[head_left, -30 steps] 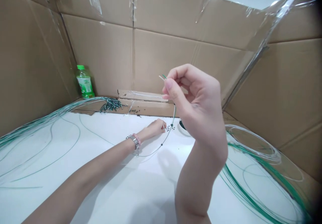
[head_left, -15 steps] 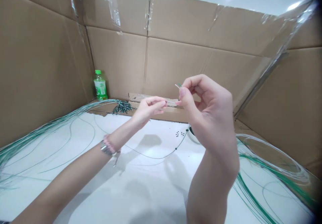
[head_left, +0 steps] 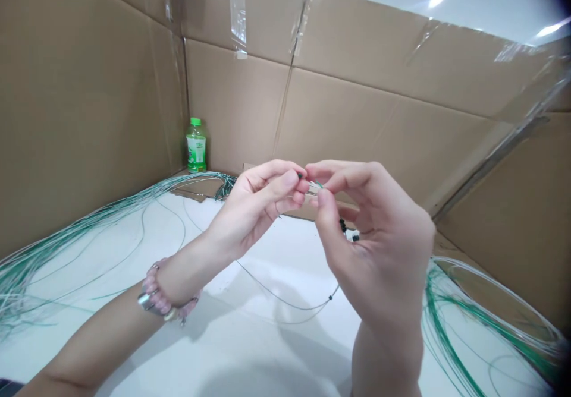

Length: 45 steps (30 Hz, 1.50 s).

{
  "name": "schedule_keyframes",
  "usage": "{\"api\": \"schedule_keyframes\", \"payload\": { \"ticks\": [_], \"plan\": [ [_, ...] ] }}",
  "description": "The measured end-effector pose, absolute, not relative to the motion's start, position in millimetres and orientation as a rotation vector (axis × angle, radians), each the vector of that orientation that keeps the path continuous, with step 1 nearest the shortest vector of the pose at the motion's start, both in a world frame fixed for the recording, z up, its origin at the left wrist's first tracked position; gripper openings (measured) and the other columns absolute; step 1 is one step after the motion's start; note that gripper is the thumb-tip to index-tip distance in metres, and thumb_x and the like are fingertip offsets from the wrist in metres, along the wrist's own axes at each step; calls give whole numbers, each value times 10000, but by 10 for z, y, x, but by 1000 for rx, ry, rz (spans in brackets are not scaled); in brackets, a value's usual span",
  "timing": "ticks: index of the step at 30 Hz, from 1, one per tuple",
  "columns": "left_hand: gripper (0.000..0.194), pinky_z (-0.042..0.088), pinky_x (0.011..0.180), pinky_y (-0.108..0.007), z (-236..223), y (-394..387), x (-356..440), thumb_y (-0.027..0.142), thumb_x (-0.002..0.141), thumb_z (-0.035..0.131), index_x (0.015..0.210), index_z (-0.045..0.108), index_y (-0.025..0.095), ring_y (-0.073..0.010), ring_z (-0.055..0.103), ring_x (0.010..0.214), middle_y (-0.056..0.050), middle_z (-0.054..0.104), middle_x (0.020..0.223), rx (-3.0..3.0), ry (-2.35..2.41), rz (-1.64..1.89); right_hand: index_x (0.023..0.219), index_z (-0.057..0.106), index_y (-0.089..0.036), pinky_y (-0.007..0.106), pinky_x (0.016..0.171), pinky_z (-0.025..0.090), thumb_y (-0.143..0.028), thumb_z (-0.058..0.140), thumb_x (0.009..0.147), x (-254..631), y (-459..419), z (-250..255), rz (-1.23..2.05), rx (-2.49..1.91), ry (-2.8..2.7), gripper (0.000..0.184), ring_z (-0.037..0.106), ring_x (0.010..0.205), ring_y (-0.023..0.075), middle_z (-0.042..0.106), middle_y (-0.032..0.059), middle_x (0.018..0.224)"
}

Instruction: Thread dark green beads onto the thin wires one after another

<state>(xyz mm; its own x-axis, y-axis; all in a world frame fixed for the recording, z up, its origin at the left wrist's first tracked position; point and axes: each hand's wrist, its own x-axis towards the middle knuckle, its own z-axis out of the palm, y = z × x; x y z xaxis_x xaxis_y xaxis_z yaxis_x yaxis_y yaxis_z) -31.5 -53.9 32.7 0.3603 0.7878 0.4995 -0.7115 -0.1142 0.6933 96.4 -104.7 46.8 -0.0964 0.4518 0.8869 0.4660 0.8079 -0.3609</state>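
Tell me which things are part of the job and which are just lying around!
Part of the job:
- small dark piece, in the left hand
- green and white strand ends, in the right hand
- probably the strand bundle and coils, in matching colours

Just around:
- green bottle, standing in the corner
- pink bracelet, only worn

It's matt brown cardboard walls point(head_left: 357, 100) here, glossy clear tape strips point(head_left: 238, 22), a smooth white desk point(head_left: 250, 331)! Thin green and white cords point(head_left: 319, 185) look plasticky; there's shiny metal on the pink beaded bracelet point(head_left: 152, 284), smooth translucent plastic on the green bottle point(head_left: 196, 146).
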Motion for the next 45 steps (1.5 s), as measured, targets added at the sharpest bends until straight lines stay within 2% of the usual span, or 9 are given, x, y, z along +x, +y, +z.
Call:
{"api": "schedule_keyframes", "payload": {
  "ticks": [7,15,21,25,32,37,45],
  "plan": [
    [69,570,613,-109,344,-582,-337,246,753,734,747,708,182,-40,623,580,42,656,638,1111,58,1243,868,535,-203,238,675,612,-67,582,801,931,-1057,452,-82,-737,-1759,159,627,911,125,644,-2,983],
    [71,590,640,-154,328,-567,-343,282,748,735,743,729,212,-66,643,578,41,658,606,1245,83,1286,872,532,-199,173,678,611,-61,570,805,943,-1071,461,-118,-752,-1774,158,619,876,84,645,-12,965],
    [18,573,596,-124,320,-567,-416,223,774,710,774,727,216,-78,677,640,22,709,735,1505,190,1512,857,533,-208,116,693,591,-54,553,820,936,-1087,465,-260,-768,-1781,159,620,837,71,650,-3,896],
    [11,565,565,-146,358,-601,-481,203,744,730,741,722,195,-105,677,634,1,705,715,1692,365,1678,839,540,-207,127,678,593,-47,539,817,939,-1092,489,-287,-752,-1779,162,634,808,94,662,18,866],
    [32,558,556,-163,407,-633,-507,175,746,716,746,726,205,-113,669,647,12,700,697,1809,418,1620,828,542,-198,204,608,602,-66,526,833,957,-1097,493,-288,-791,-1825,133,621,714,103,656,8,830],
    [56,551,569,-138,391,-609,-500,160,751,716,755,734,213,-90,666,635,21,709,711,1773,388,1602,822,547,-190,166,610,601,-60,532,824,974,-1096,498,-272,-787,-1819,131,615,718,90,656,7,822],
    [42,566,575,-137,359,-541,-493,245,785,702,787,733,217,-105,691,659,6,722,727,1611,246,1502,841,542,-228,176,567,605,-49,542,811,962,-1082,507,-238,-762,-1804,181,643,739,107,659,-10,837]
  ]
}}
